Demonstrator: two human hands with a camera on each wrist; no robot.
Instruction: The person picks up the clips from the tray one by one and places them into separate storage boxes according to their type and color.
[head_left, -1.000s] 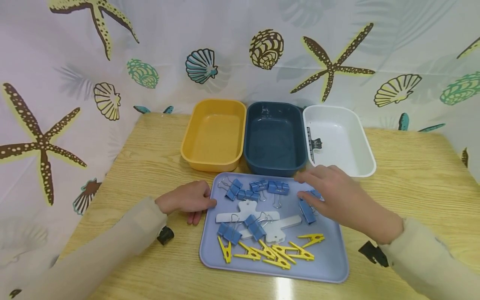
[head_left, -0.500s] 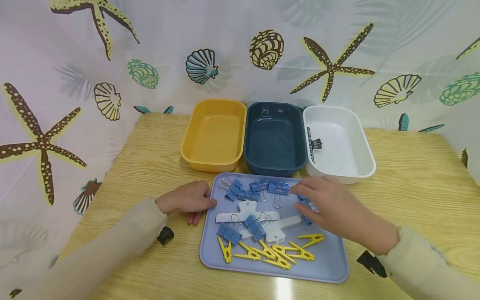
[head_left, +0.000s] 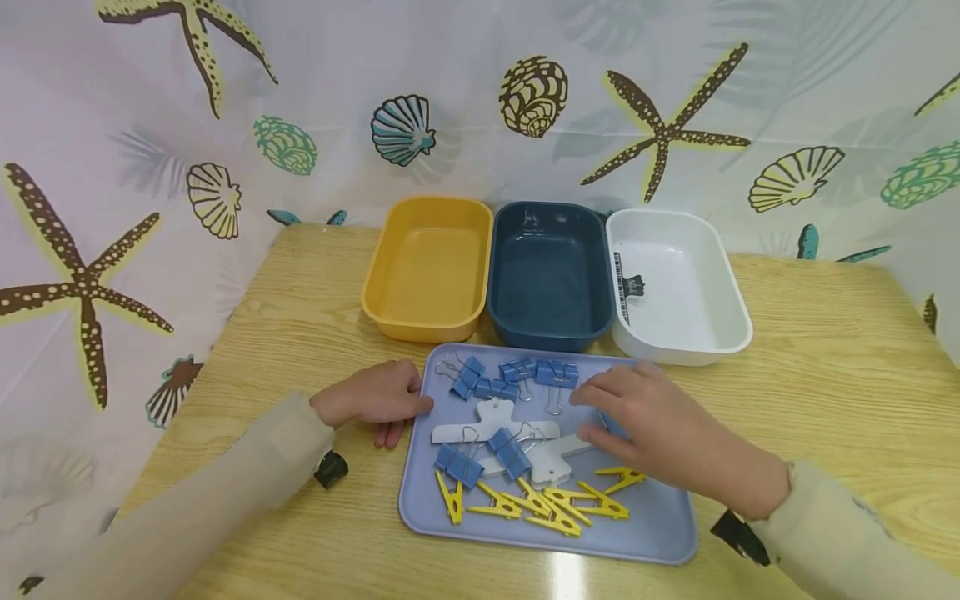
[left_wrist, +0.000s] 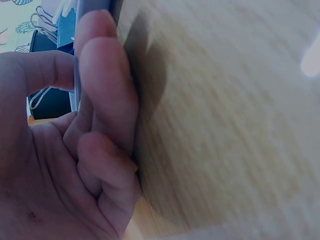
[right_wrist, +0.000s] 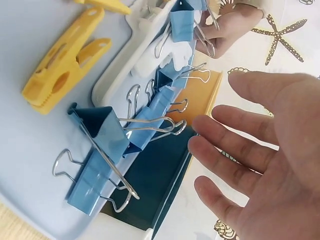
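Behind the bench (head_left: 300,333) hangs a white curtain (head_left: 330,50) printed with starfish and shells. Taking the tray (head_left: 652,533) as the clock, a yellow bin (head_left: 431,279) stands at eleven, a dark bin (head_left: 551,283) at twelve and a white bin (head_left: 690,292) at one, the last holding a black clip (head_left: 633,286). Yellow pegs (head_left: 452,502) lie along the tray from seven round to four, several overlapping toward six. Two white clips (head_left: 551,468) lie about its middle, with two blue clips (head_left: 510,455) partly over them; four more blue clips (head_left: 557,374) lie between ten and twelve. The left hand (head_left: 375,394) is at the left rim between nine and ten, fingers bent against it; whether they pinch the rim I cannot tell. The right hand (head_left: 648,421), fingers loosely spread and holding nothing, hovers at two and screens most of the clip pair (right_wrist: 107,132) there from the head view. From the right wrist, that pair shows as smooth mid-blue with silver wire loops: one stands with its hollow triangular end showing, and a loop of it crosses in front of the other, which lies flat with loops out on both sides.
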